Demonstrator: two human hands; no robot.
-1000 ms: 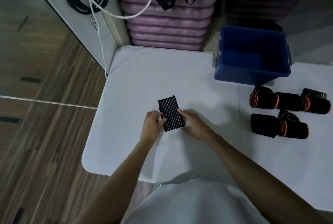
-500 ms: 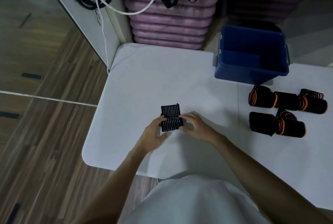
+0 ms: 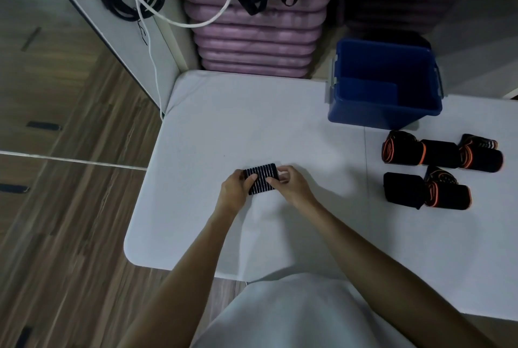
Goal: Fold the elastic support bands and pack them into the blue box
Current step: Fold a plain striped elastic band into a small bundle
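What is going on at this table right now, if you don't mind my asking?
A person is folding a black striped elastic band on the white table, with the left hand and right hand both gripping its sides. The blue box stands open at the table's far right. Several black-and-orange rolled bands lie in front of it, not yet packed.

The light is dim and cool — everything I see has a grey-blue cast. The white table (image 3: 213, 123) is the brightest thing, evenly lit, without glare. My arms throw soft shadows on it, toward my body, and a faint shadow lies right of my hands. Behind the table, the shelf recess sinks into darkness. Edges are a little soft, and straight lines left of the table bow — wide-angle distortion.
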